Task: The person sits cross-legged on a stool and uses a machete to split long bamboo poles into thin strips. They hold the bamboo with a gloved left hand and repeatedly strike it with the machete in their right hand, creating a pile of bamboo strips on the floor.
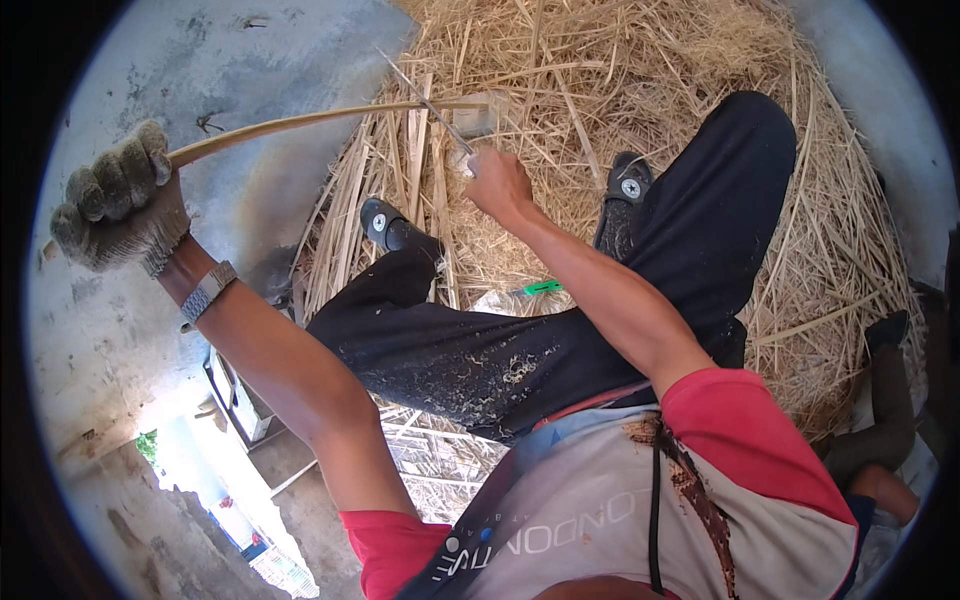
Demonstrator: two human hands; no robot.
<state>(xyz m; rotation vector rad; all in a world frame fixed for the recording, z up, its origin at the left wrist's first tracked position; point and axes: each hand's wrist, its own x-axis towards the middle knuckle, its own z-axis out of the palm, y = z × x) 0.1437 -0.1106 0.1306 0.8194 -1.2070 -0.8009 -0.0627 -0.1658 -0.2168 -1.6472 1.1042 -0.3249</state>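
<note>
gloved left hand [115,195] clenched around one end of bamboo strip [300,121], right hand [499,186] wrapped round knife [445,124], blade crossing strip above heaped shavings [690,65], translucent piece [491,122] by far end, possibly a container, contents indistinct

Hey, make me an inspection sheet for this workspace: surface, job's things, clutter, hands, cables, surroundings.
Surface: loose pale strips and shavings, spread widely.
Job's things: curved strip; knife crossing it in view, contact unclear.
Clutter: green item, kind unclear.
Hands: gloved left hand grips the strip's end; bare right hand grips the knife.
Cables: thin black cord on the shirt; whether a cable, unclear.
Surroundings: mottled grey-blue surface at left; another person, partly visible, at right.
</note>
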